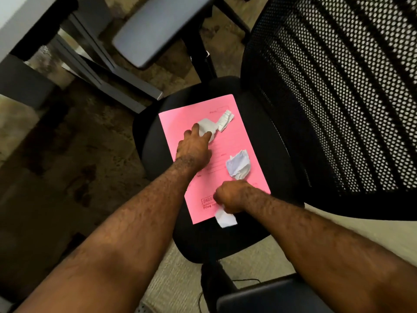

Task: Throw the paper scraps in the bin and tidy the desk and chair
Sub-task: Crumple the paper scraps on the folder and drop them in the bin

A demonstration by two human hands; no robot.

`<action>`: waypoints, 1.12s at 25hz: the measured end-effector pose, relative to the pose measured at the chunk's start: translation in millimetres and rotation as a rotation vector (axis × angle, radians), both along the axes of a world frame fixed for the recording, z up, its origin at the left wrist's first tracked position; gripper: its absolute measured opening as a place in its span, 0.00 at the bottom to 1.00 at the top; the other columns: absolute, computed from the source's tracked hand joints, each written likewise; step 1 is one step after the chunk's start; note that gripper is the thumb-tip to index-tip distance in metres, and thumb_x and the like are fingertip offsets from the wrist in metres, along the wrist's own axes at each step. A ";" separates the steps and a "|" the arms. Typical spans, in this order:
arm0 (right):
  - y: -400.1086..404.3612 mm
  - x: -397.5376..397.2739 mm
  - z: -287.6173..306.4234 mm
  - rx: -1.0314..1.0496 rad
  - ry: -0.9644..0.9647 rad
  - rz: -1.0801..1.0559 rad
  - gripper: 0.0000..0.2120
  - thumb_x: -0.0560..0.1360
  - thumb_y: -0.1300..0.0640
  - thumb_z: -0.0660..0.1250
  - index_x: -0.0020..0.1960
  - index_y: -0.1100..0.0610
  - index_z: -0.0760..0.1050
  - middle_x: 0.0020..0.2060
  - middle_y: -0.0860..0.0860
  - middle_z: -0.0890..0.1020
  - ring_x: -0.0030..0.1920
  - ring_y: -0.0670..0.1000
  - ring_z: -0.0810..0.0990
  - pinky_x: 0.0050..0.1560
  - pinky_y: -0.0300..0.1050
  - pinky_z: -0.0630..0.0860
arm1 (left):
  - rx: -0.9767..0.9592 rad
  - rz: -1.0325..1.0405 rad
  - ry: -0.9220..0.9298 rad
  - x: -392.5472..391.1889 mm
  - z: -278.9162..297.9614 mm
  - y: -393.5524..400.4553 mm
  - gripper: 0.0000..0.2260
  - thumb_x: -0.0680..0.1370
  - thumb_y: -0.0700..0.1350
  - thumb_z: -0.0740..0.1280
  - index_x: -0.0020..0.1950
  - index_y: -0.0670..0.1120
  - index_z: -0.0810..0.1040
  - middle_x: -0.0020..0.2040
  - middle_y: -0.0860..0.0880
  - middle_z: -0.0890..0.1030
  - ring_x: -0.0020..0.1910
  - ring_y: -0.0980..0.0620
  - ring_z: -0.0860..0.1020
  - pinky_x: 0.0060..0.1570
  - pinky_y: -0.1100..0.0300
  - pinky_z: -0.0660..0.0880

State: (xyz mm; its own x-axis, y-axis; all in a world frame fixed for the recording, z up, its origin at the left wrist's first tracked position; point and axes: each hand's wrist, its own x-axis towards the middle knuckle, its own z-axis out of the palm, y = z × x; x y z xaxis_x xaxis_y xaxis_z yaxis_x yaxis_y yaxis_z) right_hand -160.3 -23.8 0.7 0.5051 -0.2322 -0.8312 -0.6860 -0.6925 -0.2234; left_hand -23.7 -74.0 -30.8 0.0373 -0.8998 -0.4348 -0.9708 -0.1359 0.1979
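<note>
A black office chair with a mesh backrest (327, 98) and padded seat (259, 154) fills the view. A pink printed paper folder (185, 118) lies flat on the seat. On the folder, near its middle, sits a crumpled white paper ball (239, 164), touched by neither hand. The left hand (194, 150) reaches to the folder's far end, fingers curled onto a white paper scrap (214, 124) there. The right hand (230, 197) is closed in a fist around another white scrap (224, 219), which hangs over the folder's near edge.
</note>
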 end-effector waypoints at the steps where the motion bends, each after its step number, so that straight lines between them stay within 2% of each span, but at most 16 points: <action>1: -7.0 -0.8 4.7 0.015 -0.086 -0.157 0.13 0.74 0.55 0.67 0.58 0.54 0.76 0.52 0.53 0.80 0.53 0.54 0.79 0.45 0.47 0.75 | -0.023 0.007 0.009 0.0 -1.6 -2.3 0.26 0.76 0.49 0.67 0.73 0.51 0.66 0.77 0.43 0.57 0.70 0.40 0.65 0.60 0.45 0.74; 3: -25.6 -6.0 14.4 -0.019 -0.279 -0.506 0.07 0.72 0.53 0.68 0.48 0.53 0.77 0.49 0.51 0.78 0.51 0.53 0.77 0.45 0.45 0.73 | -0.082 0.018 0.025 1.7 -4.7 -8.2 0.28 0.73 0.47 0.70 0.72 0.50 0.65 0.77 0.42 0.58 0.70 0.39 0.65 0.60 0.44 0.74; 5: -41.2 -17.1 17.2 -0.201 -0.438 -0.740 0.06 0.69 0.53 0.70 0.41 0.50 0.72 0.49 0.49 0.74 0.53 0.52 0.73 0.48 0.47 0.73 | -0.112 -0.017 0.012 3.0 -6.1 -16.4 0.35 0.70 0.48 0.74 0.73 0.54 0.60 0.76 0.41 0.57 0.70 0.37 0.64 0.59 0.42 0.73; 7: -48.9 -31.5 11.7 -0.350 -0.432 -0.816 0.07 0.67 0.55 0.70 0.39 0.49 0.71 0.58 0.49 0.72 0.60 0.53 0.69 0.55 0.51 0.72 | -0.087 -0.102 -0.028 -1.2 -6.8 -26.4 0.41 0.70 0.51 0.74 0.76 0.58 0.53 0.78 0.41 0.53 0.72 0.35 0.59 0.61 0.39 0.71; 9: -49.4 -41.5 2.2 -0.309 -0.355 -0.821 0.08 0.68 0.58 0.69 0.38 0.50 0.71 0.71 0.48 0.66 0.69 0.54 0.62 0.61 0.57 0.70 | -0.027 -0.168 -0.044 -10.5 -7.2 -38.3 0.42 0.72 0.52 0.72 0.77 0.61 0.47 0.79 0.43 0.46 0.75 0.34 0.53 0.64 0.36 0.67; 12: -44.3 -43.5 -14.0 -0.222 -0.323 -0.732 0.07 0.69 0.61 0.66 0.39 0.50 0.69 0.77 0.50 0.59 0.73 0.56 0.59 0.64 0.60 0.70 | 0.044 -0.258 -0.088 -23.4 -14.6 -53.1 0.38 0.76 0.47 0.66 0.77 0.63 0.45 0.80 0.47 0.41 0.76 0.36 0.51 0.65 0.34 0.65; 15: -42.0 -36.4 -20.9 -0.255 -0.305 -0.631 0.05 0.71 0.60 0.65 0.44 0.51 0.71 0.76 0.50 0.61 0.71 0.57 0.63 0.62 0.57 0.73 | 0.027 -0.355 -0.150 -30.3 -25.9 -56.5 0.32 0.77 0.44 0.64 0.77 0.57 0.52 0.80 0.46 0.45 0.74 0.37 0.56 0.64 0.40 0.69; 17: -42.8 -32.5 -25.0 -0.278 -0.288 -0.598 0.09 0.72 0.59 0.64 0.53 0.54 0.74 0.74 0.51 0.63 0.70 0.58 0.63 0.61 0.59 0.73 | -0.007 -0.331 -0.106 -32.9 -30.4 -54.3 0.27 0.80 0.46 0.61 0.77 0.52 0.56 0.78 0.43 0.55 0.70 0.37 0.64 0.63 0.44 0.72; 19: -40.5 -30.5 -29.1 -0.254 -0.241 -0.623 0.14 0.73 0.60 0.64 0.58 0.56 0.73 0.74 0.50 0.63 0.70 0.58 0.62 0.61 0.60 0.73 | -0.130 -0.311 -0.052 -33.6 -35.9 -52.9 0.21 0.82 0.49 0.56 0.75 0.48 0.61 0.70 0.41 0.64 0.62 0.38 0.72 0.60 0.47 0.72; 21: -32.7 -29.5 -33.6 -0.241 -0.184 -0.622 0.17 0.72 0.63 0.64 0.60 0.55 0.74 0.75 0.50 0.60 0.71 0.58 0.60 0.59 0.60 0.74 | -0.213 -0.286 0.003 -31.4 -39.3 -50.7 0.16 0.81 0.41 0.57 0.68 0.43 0.70 0.66 0.41 0.69 0.61 0.39 0.71 0.58 0.48 0.71; 23: -26.0 -30.0 -38.2 -0.276 -0.183 -0.601 0.17 0.72 0.66 0.64 0.60 0.56 0.75 0.73 0.51 0.61 0.70 0.58 0.61 0.56 0.57 0.76 | -0.256 -0.280 0.022 -27.5 -44.6 -49.0 0.13 0.78 0.35 0.58 0.62 0.40 0.75 0.63 0.41 0.71 0.61 0.40 0.70 0.56 0.48 0.70; 25: -27.5 -31.9 -40.9 -0.306 -0.223 -0.594 0.14 0.73 0.65 0.64 0.58 0.57 0.75 0.67 0.53 0.66 0.66 0.57 0.65 0.54 0.55 0.77 | -0.265 -0.176 0.078 -27.0 -45.5 -48.7 0.13 0.78 0.36 0.61 0.61 0.38 0.76 0.61 0.41 0.74 0.60 0.41 0.71 0.55 0.50 0.72; 28: -37.6 -35.4 -42.0 -0.294 -0.283 -0.703 0.05 0.73 0.66 0.63 0.45 0.57 0.74 0.55 0.56 0.72 0.58 0.57 0.71 0.50 0.52 0.78 | -0.256 -0.086 0.112 -28.3 -45.4 -42.8 0.14 0.78 0.40 0.64 0.62 0.39 0.77 0.59 0.40 0.76 0.58 0.42 0.73 0.51 0.54 0.74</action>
State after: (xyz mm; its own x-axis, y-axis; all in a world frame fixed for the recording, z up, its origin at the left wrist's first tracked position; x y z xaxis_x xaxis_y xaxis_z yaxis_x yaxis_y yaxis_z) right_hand -195.7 -61.3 -41.3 0.3421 -0.7622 -0.5496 -0.9270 -0.1782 -0.3299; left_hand -52.0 -116.8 -76.2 -0.0797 -0.9785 -0.1905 -0.9466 0.0144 0.3220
